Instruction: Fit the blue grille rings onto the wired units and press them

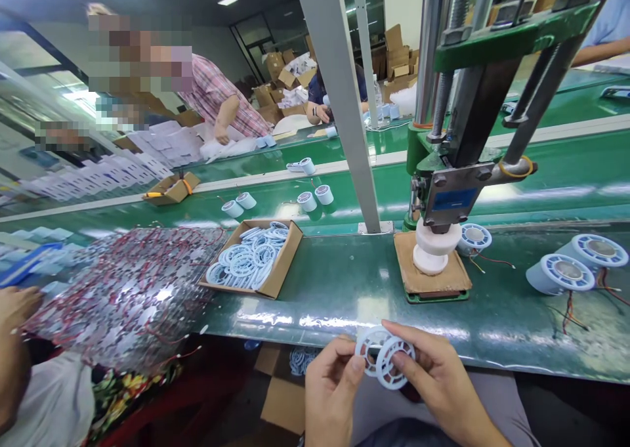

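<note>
At the bench's front edge, my left hand (335, 381) pinches a pale blue slotted plastic ring (365, 350) between thumb and fingers. My right hand (438, 375) grips a second pale blue ring (395, 363), which overlaps the first in front of it. Both rings are tilted to face me. Beyond my hands stands a green hand press (457, 191); its white round pusher (433, 247) is over a cardboard-covered base (411, 283). To the left, an open cardboard box (285, 263) holds many similar rings.
Pale blue cylindrical motor housings (561, 273) with wires stand right of the press; several more (306, 201) sit on the green conveyor. A pile of wired parts (132, 296) covers the left bench. A grey post (344, 106) rises mid-bench. Co-workers sit left and across.
</note>
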The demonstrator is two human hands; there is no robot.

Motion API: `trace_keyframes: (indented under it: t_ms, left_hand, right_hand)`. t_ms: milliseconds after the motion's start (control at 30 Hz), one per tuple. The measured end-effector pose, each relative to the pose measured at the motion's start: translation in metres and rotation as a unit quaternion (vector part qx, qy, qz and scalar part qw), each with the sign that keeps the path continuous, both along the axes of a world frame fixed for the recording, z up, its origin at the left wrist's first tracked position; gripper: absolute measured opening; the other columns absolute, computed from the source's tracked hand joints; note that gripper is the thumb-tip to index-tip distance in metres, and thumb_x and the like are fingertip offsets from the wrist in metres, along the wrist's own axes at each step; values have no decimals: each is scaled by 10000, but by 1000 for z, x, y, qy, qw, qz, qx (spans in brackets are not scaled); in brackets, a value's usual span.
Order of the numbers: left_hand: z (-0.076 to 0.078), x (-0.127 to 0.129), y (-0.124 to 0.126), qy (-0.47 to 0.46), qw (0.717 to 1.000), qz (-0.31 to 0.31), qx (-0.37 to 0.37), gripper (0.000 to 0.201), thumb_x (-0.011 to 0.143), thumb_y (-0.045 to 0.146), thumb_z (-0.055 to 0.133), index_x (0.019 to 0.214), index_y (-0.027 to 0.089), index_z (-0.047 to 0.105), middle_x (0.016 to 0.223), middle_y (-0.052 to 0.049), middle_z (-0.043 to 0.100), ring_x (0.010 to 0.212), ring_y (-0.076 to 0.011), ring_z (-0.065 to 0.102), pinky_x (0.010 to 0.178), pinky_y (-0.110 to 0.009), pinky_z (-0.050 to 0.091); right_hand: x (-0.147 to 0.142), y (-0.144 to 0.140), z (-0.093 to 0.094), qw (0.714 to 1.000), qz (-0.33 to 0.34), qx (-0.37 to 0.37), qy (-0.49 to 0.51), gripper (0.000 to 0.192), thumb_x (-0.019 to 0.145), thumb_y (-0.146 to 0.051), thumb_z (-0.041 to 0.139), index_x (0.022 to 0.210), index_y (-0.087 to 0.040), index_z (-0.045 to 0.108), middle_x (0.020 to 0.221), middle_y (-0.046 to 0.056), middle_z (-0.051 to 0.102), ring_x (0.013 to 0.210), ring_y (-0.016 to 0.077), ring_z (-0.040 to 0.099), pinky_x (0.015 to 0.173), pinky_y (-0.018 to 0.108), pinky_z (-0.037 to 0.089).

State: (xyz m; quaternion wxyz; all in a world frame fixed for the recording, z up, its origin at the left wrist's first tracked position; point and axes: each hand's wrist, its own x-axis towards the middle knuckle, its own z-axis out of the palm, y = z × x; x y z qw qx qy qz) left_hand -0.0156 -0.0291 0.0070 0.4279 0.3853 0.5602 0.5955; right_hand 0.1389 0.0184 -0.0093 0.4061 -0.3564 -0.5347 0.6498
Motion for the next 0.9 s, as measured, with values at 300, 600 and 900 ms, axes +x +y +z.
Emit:
trace_keyframes:
  t_ms: [300, 600, 900]
  left_hand:
    - [-6, -10, 4, 26, 999, -23, -6, 529, 822, 606, 681, 542, 169, 578, 535, 16, 526, 524, -121, 448, 538, -231, 374]
    - [0, -15, 12, 28, 997, -64, -22, 460, 791, 576, 732, 606, 159, 671, 574, -13, 611, 568, -147, 528, 584, -243, 417]
    - [-7, -9, 10, -39, 999, -33, -10, 429, 770, 546, 769, 621, 155, 672, 616, -7, 581, 593, -140, 533, 607, -238, 451]
  right_hand:
    - [1, -5, 1, 961, 4, 255, -106, 324, 960, -242, 542, 1223, -212, 727, 768, 63, 732, 652, 140, 667, 626, 206, 538]
    - [-3, -4, -10, 991, -47, 105, -73, 313, 922, -355, 580, 1129, -198, 753, 874, 84, 725, 731, 171, 674, 677, 249, 562]
    - [-1, -8, -7, 998, 8, 33, -50, 277, 921, -366, 601, 1059, -184, 758, 809, 63, 718, 679, 152, 662, 630, 219, 535]
